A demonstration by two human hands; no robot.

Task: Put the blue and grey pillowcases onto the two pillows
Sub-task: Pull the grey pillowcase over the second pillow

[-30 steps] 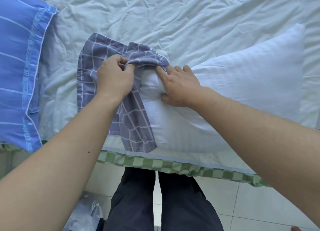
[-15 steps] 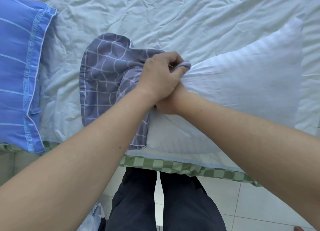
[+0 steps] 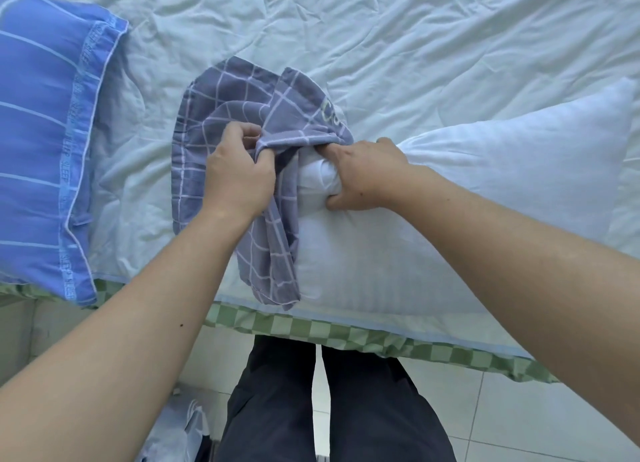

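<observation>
While bunched, grey pillowcase (image 3: 242,115) between hands, apparently capping pillow (image 3: 485,184)

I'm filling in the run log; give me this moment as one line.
stage: grey case going on | left hand: pinches grey pillowcase | right hand: grips white pillow end | blue pillowcase: on pillow

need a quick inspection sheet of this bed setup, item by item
surface: bed under a wrinkled pale quilt, green checked edge at front
job's things: grey pillowcase bunched over the left end of the white pillow; blue pillowcase already filled, far left
clutter: plastic bag on the floor
grippers: left hand grips the grey pillowcase's edge; right hand squeezes the pillow's corner
cables: nothing seen
surroundings: tiled floor, person's dark trousers
</observation>
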